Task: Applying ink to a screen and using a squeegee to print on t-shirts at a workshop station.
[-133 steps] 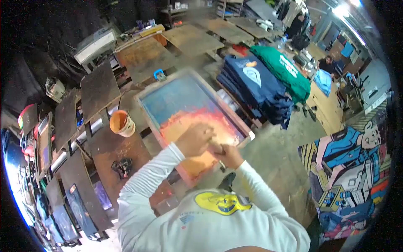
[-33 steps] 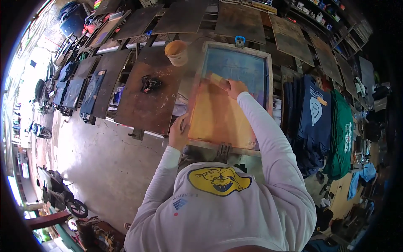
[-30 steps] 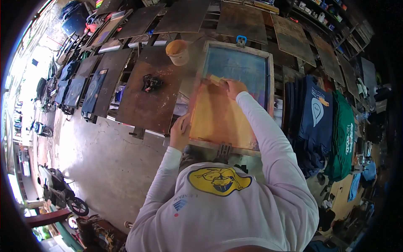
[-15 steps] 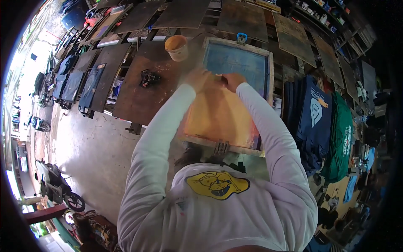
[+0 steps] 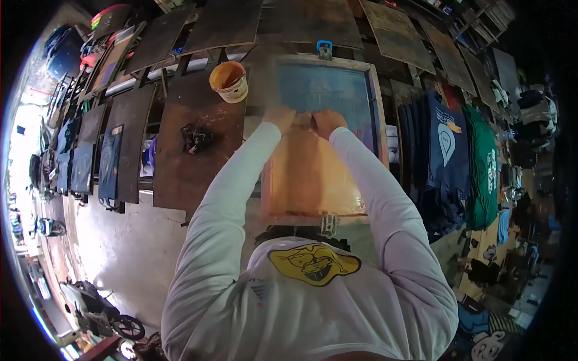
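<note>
In front of me lies a screen-printing frame with pale wooden edges. Its mesh is blue at the far end and coated orange at the near end. Both my hands are closed side by side on a squeegee, mostly covered by my fingers, about where blue meets orange. My left hand, blurred, grips its left part. My right hand grips the other part. A darker streak runs through the orange below them. Metal clamps hold the near edge.
An orange-stained bucket stands on a brown board left of the frame, near a crumpled dark cloth. A blue-handled clamp is beyond the frame. Navy shirts and green shirts hang at right. Motorcycles stand lower left.
My view has turned, so the frame appears straighter and the bucket farther left. Both hands stay on the squeegee, at roughly the same part of the mesh.
</note>
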`<state>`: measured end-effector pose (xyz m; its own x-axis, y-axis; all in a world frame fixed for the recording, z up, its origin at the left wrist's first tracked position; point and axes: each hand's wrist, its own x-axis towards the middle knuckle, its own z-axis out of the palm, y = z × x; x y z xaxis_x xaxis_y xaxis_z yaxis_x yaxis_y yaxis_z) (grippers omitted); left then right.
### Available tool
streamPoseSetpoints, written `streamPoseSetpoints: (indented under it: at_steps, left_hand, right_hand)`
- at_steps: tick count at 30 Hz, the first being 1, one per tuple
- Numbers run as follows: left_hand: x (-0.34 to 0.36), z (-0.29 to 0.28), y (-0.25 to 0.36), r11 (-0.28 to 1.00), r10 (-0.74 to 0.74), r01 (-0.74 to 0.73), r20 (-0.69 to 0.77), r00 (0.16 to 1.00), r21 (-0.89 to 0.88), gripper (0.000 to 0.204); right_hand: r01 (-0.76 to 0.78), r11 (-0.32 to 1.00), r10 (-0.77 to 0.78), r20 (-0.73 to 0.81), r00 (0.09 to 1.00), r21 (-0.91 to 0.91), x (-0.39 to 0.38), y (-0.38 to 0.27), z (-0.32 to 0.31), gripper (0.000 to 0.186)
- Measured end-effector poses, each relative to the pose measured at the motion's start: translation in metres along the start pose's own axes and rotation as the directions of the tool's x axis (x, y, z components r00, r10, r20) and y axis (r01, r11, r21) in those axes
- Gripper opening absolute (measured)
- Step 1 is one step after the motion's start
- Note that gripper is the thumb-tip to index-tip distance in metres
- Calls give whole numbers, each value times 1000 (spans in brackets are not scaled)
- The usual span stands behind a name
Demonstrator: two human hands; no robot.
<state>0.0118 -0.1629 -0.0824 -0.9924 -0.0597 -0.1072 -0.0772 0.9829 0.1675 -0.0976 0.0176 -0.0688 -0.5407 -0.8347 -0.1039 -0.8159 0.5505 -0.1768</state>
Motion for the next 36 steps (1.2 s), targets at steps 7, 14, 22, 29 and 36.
streamPoseSetpoints:
  at_steps: [7,14,22,29,36]
  left_hand:
    - [-76,22,31,984,-16,43,151,988,-173,38]
    - [-17,-30,5,991,104,-97,66,992,-95,47]
    - [25,-33,-18,999,0,4,77,997,-49,54]
    - [-32,3,8,957,-48,-10,-192,980,-291,40]
    - [-165,42,83,945,-163,160,13,987,-286,37]
  right_hand:
    - [83,995,-81,35,996,-51,-75,-26,21,28]
    - [2,1000,0,204,979,-7,-21,-19,-34,43]
    - [-139,987,147,110,983,-80,27,-19,-36,44]
    - [-88,995,90,49,995,-41,-11,-26,-16,38]
    - [182,981,-183,5,983,73,-131,-56,28,36]
